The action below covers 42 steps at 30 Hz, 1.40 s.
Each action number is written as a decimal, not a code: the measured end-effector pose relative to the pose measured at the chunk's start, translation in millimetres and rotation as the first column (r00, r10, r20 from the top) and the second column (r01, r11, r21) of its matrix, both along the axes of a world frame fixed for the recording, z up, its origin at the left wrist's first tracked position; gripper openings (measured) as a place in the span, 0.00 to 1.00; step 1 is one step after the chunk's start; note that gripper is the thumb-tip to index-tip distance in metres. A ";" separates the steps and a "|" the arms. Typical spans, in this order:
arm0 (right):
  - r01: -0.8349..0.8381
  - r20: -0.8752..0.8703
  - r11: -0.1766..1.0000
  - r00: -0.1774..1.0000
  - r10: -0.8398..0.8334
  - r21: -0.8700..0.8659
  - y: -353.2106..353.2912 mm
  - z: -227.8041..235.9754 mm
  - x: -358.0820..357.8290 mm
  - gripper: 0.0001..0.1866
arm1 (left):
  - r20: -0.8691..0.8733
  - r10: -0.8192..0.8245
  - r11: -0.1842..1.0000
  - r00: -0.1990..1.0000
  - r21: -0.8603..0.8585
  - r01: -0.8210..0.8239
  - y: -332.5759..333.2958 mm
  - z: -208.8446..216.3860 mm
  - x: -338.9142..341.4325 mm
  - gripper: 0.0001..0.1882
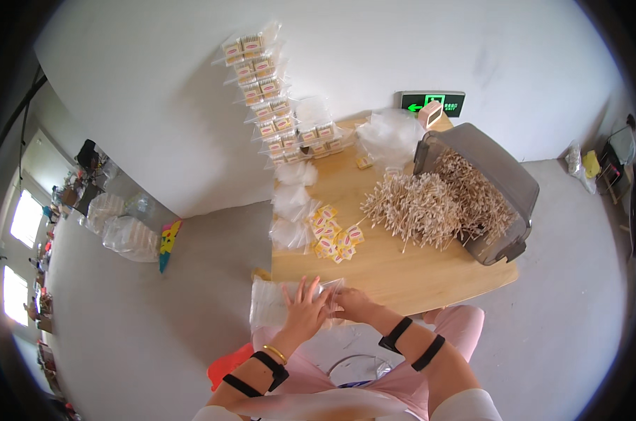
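1. Where the wooden table (402, 270) ends at its near edge, the head view shows both hands meeting on a clear plastic bag (276, 303) that lies at the near left corner and hangs partly over the edge toward the person's lap.
2. The left hand (305, 309) lies flat on the bag with its fingers spread apart, pressing down on the plastic.
3. The right hand (353, 303) touches the bag's right end, just beside the left hand; its fingers look curled together on the plastic, though whether they pinch it I cannot tell.
4. Black straps circle both forearms, and a gold bangle (274, 353) sits on the left wrist.
5. Farther in, near the table's middle, lies a heap of cotton swabs (416, 207) spilling from a tipped grey plastic bin (497, 175) at the right edge.
6. Small yellow-and-red labels (334, 235) lie scattered just left of the swabs, with more clear bags (293, 203) along the left edge.
7. Packed boxes of swabs (269, 98) are stacked in a column at the far left corner, against the white wall.
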State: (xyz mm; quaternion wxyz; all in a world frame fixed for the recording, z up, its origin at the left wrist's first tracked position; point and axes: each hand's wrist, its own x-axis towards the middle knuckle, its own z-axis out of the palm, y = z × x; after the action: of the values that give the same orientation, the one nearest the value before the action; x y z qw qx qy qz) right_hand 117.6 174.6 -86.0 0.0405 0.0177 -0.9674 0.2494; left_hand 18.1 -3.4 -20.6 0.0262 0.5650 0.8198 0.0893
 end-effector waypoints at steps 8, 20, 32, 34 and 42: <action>0.501 -0.281 0.739 0.707 -0.650 -0.450 173.0 144.4 -58.3 0.12 | 0.053 0.072 0.997 0.996 0.023 -0.074 -0.2 8.7 -1.7 0.25; 0.575 0.333 0.573 0.474 -0.815 0.583 481.9 -4.1 -116.9 0.17 | 0.220 0.006 0.994 0.976 0.105 -0.030 25.5 14.5 -9.1 0.25; 0.876 0.356 0.468 0.475 -0.805 -0.111 381.8 72.1 -153.8 0.38 | 0.197 0.078 0.991 0.977 0.088 -0.097 5.1 18.9 -8.5 0.25; 0.796 0.260 0.497 0.590 -0.764 -0.347 354.2 87.6 -157.0 0.39 | 0.185 0.089 0.991 0.979 0.084 -0.106 0.7 17.9 -6.6 0.26; 0.248 -0.132 0.508 0.789 -0.600 -0.825 211.5 169.4 -72.3 0.23 | 0.140 0.110 0.986 0.984 0.112 -0.126 -6.0 10.5 -2.5 0.25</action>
State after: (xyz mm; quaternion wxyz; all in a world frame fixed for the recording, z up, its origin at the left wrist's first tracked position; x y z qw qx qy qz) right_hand 45.3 386.1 83.4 0.3032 -0.1940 -0.7055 0.6105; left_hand 15.6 -9.5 -10.1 0.0412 0.5086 0.8415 0.1777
